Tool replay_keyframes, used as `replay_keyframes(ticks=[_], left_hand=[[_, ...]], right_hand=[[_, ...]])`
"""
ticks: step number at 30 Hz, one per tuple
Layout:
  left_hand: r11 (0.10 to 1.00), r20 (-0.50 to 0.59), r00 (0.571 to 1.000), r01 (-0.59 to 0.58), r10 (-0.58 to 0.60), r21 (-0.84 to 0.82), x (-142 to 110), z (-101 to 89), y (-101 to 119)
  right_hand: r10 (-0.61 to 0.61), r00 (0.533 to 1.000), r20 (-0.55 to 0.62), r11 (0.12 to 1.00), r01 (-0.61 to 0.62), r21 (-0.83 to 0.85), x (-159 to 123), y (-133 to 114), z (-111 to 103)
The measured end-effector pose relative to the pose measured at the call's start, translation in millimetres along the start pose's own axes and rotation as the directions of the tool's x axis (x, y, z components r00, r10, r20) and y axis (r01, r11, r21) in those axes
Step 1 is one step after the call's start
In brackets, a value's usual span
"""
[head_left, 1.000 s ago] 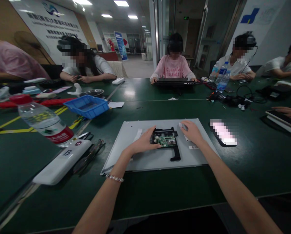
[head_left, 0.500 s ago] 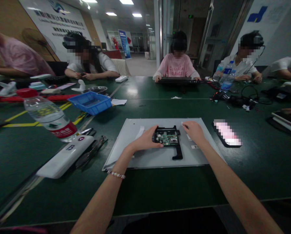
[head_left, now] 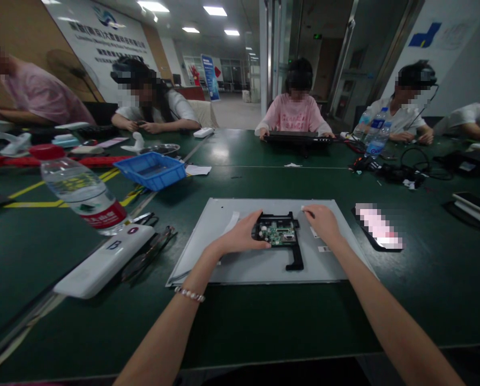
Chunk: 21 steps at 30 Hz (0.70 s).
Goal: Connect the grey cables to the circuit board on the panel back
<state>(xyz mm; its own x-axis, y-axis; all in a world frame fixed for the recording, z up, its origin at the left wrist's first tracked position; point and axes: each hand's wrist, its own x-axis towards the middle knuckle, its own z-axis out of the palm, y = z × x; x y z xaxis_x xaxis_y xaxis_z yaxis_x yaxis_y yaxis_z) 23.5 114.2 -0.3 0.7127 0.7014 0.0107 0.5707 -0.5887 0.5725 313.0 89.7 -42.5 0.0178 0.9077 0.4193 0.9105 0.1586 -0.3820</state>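
Observation:
A black plastic bracket (head_left: 295, 259) with a green circuit board (head_left: 278, 232) in it lies over a flat grey panel (head_left: 244, 272). My left hand (head_left: 243, 234) grips the bracket's left side, thumb along the near edge and fingers at the far corner. Just right of the bracket, my right hand (head_left: 322, 221) is closed in a pinch above the panel; a tiny whitish bit shows at its fingertips, too small to name. A white strip (head_left: 232, 220) lies on the panel behind my left hand, and small labels (head_left: 324, 249) sit near my right wrist.
Left of the panel are a white power bank (head_left: 107, 260), eyeglasses (head_left: 149, 252), a water bottle (head_left: 85, 190) and a blue tray (head_left: 154, 171). A phone (head_left: 379, 228) lies to the right. Cables (head_left: 404, 169) and bottles stand farther off. Several people sit around the table.
The camera view has shifted slightly, so the scene sits a little lower. Both my hands keep nearly the same pose. Another person's hand at the far right edge has left the view.

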Motion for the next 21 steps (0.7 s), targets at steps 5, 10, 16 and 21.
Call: replay_keyframes(ticks=[5, 10, 16, 21], left_hand=[[1.000, 0.026, 1.000, -0.002, 0.002, 0.002, -1, -1.4, -2], [1.000, 0.035, 0.999, -0.007, 0.008, -0.003, -1, -2.5, -2], [0.999, 0.028, 1.000, 0.008, -0.009, 0.032, 0, -1.2, 0], [0.999, 0.016, 1.000, -0.001, 0.000, 0.049, 1, 0.5, -3]], right_hand=[[0.009, 1.000, -0.012, 1.000, -0.008, 0.021, 1, -1, 0], [-0.027, 0.998, -0.055, 0.998, 0.030, 0.059, 4, -13, -2], [-0.117, 0.993, 0.020, 0.989, 0.115, 0.092, 13, -47, 9], [-0.132, 0.983, 0.127, 0.988, 0.120, 0.098, 14, -64, 14]])
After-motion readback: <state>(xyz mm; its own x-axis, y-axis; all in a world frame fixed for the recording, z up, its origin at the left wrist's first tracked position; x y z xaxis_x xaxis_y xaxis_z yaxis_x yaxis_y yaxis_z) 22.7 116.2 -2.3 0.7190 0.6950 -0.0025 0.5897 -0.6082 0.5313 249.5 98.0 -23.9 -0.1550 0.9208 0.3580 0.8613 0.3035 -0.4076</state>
